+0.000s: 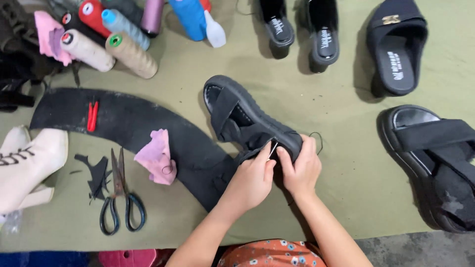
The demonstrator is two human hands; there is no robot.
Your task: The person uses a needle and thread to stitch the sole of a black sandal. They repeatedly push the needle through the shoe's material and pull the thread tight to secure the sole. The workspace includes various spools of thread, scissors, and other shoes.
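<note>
Soft, even light from overhead; short shadows fall beside the shoes on the bench (316, 94), edges slightly blurred.

Black platform sandal (247, 118) with wide crossed fabric straps and ribbed thick sole, lying flat mid-table on olive cloth, pointing diagonally from far-left to near-right, insole shiny at the far end. Needle (272, 150), thin and silvery, tilted, sticking out of the strap at the near end. Black thread (316, 138) loops just right of that end.
</note>
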